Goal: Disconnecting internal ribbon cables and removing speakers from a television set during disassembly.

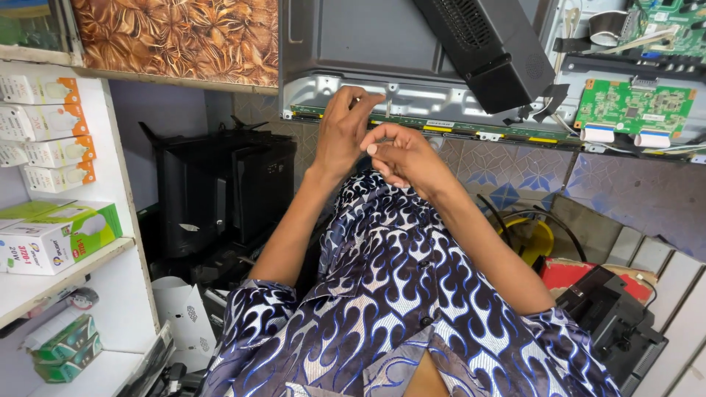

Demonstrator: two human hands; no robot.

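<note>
A flat-screen television lies opened with its grey metal back (pixel 353 44) facing me. Along its lower edge runs a narrow green strip board (pixel 456 129). My left hand (pixel 344 131) reaches up to that edge, fingers bunched together against the metal, with something small and shiny at the fingertips; whether it grips it is unclear. My right hand (pixel 403 153) hovers just right of and below the left, fingers curled in, nothing visible in them. Both forearms rise from my blue patterned shirt (pixel 390 294).
A black plastic cover (pixel 485 44) leans over the panel. Green circuit boards (pixel 634 106) with white ribbon connectors sit at right. White shelves (pixel 66 265) with bulb boxes stand at left, black casings (pixel 220 187) lie below, and a black device (pixel 618 323) and yellow object (pixel 533 239) are at lower right.
</note>
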